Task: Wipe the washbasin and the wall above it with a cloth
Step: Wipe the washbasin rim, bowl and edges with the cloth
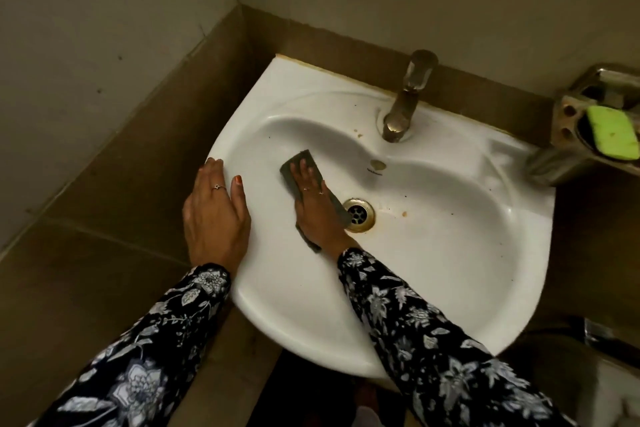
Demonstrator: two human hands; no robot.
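white washbasin (433, 253) fixed in tiled corner, faintly stained near drain; grey cloth (304, 163) flat inside bowl's left slope, possibly folded.

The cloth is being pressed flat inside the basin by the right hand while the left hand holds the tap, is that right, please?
Not quite. The head view shows the left hand resting on the washbasin's left rim, not holding the tap. The right hand does press the cloth flat inside the basin.

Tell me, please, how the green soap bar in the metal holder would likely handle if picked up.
The green soap bar looks rigid, so it should hold its shape. Its smooth, rounded surface is probably slippery. It lies tilted in the metal soap holder, so a nudge might slide it.
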